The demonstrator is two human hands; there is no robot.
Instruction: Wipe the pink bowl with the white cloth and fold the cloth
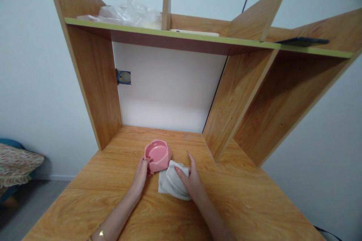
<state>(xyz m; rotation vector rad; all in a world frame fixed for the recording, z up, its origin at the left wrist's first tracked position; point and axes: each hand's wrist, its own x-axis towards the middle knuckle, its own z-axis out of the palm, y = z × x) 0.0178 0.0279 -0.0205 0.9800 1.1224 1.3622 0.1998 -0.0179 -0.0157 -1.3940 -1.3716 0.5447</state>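
Pink bowl (157, 155) stands upright on the table (240, 196), midway between its side edges. The left hand (140, 175) is curled against the bowl's near side, gripping it. The right hand (192, 180) lies flat with fingers spread, pressing a crumpled white cloth (171, 182) that touches the bowl's right side. Watching remotely, I judge the work barely begun: bowl steadied, cloth under the palm, the bowl's inside not yet met by the cloth.
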